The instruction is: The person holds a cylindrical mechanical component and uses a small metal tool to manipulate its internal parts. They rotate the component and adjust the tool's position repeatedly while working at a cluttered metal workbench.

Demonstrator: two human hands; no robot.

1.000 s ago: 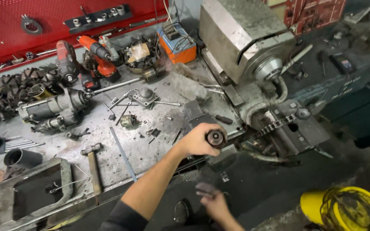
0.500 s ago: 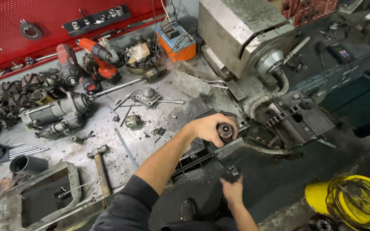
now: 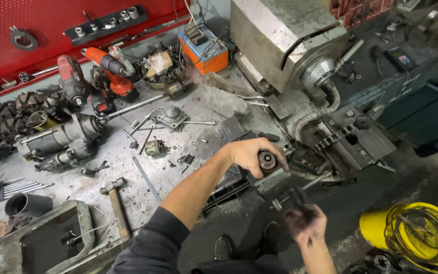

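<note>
Over the bench edge, our left hand (image 3: 249, 155) is wrapped tight around a small round part (image 3: 267, 161), coppery end facing us. Below and right of that grip, our right hand (image 3: 305, 223) is closed on a dark tool (image 3: 294, 197); it's blurry, so maybe a wrench or puller. Both sit clear of the bench (image 3: 178, 147), out over the floor by our shoes (image 3: 224, 247). Risk as we see it: greasy fingers, so if the tool slips off the part, it drops or we bark a knuckle on the lathe (image 3: 300, 56) just beyond.
</note>
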